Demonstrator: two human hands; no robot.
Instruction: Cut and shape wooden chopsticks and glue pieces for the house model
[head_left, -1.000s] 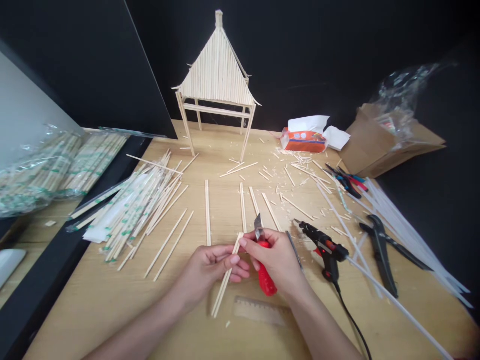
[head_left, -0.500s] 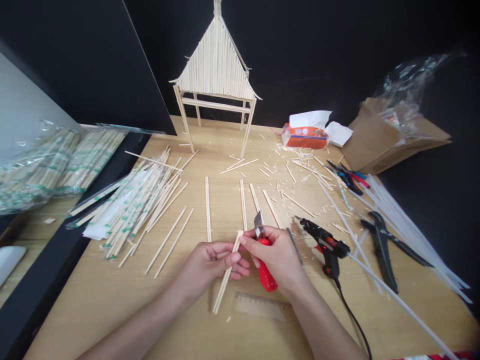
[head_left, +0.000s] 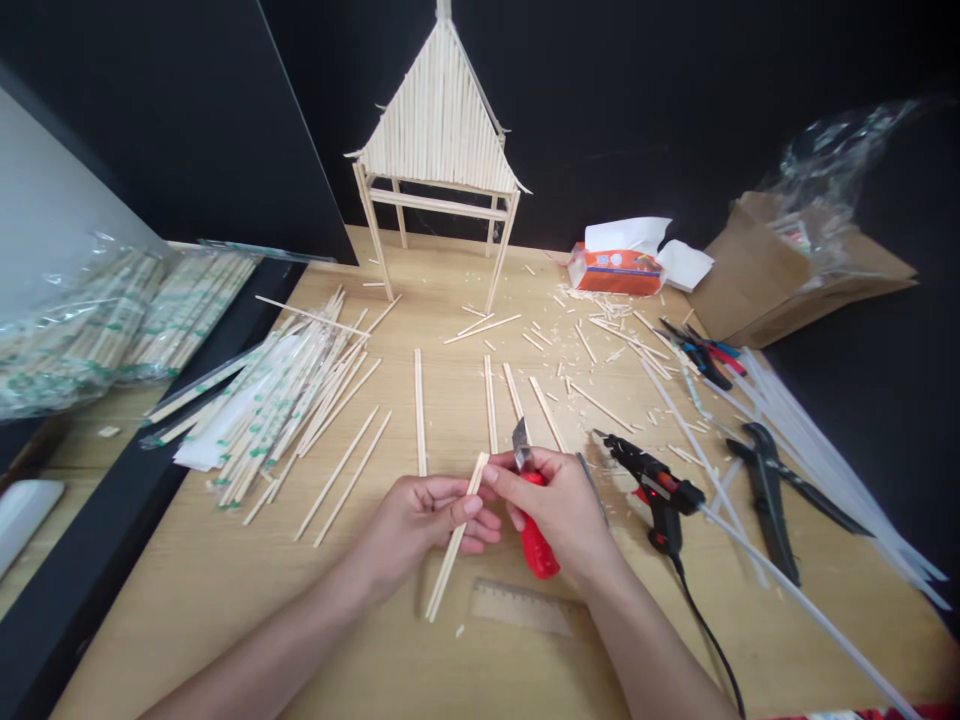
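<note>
Between thumb and fingers, my left hand (head_left: 439, 515) grips a pair of pale wooden chopsticks (head_left: 448, 572), tilted with their far end up and to the right. My right hand (head_left: 559, 505) is closed around a utility knife (head_left: 540, 545) with a red handle; its blade (head_left: 521, 435) points away from me, clear of the sticks. The right thumb and index finger also touch the upper end of the chopsticks. A clear ruler (head_left: 525, 606) lies just below both hands. Beyond them, several paired sticks (head_left: 420, 410) rest on the table.
A stick-built house model (head_left: 442, 120) stands at the back. Wrapped chopsticks (head_left: 262, 400) are heaped at left. To the right lie a glue gun (head_left: 656, 480), black cutters (head_left: 769, 500), pliers (head_left: 697, 355) and glue sticks (head_left: 840, 470). A tissue pack (head_left: 619, 268) and cardboard box (head_left: 780, 270) sit behind.
The view has shifted slightly, so the scene sits a little further right. Both hands keep nearly the same pose, still holding the chopsticks and the knife.
</note>
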